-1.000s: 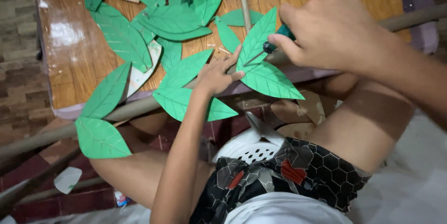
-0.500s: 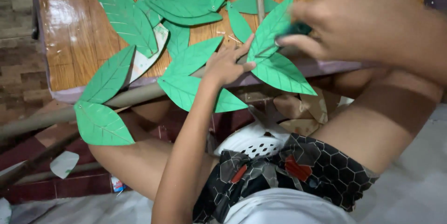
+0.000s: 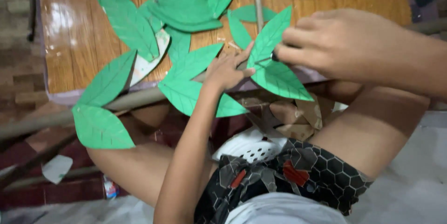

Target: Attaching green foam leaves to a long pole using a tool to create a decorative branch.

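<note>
Just then your left hand [image 3: 228,70] pressed its fingers flat on a green paper leaf [image 3: 279,77] at the wooden bench's [image 3: 70,47] near edge, while your right hand [image 3: 344,42] pinched a small dark tool [image 3: 274,57] against it, more paper leaves [image 3: 186,10] scattered behind.

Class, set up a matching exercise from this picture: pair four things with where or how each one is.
Things:
1. left hand
2. right hand
3. white perforated basket
4. wooden table

States:
a. under the legs
b. pinching a small dark tool at a leaf
c. pressing green paper leaves flat
d. strewn with leaves

Pairs: 1-c, 2-b, 3-a, 4-d
</note>
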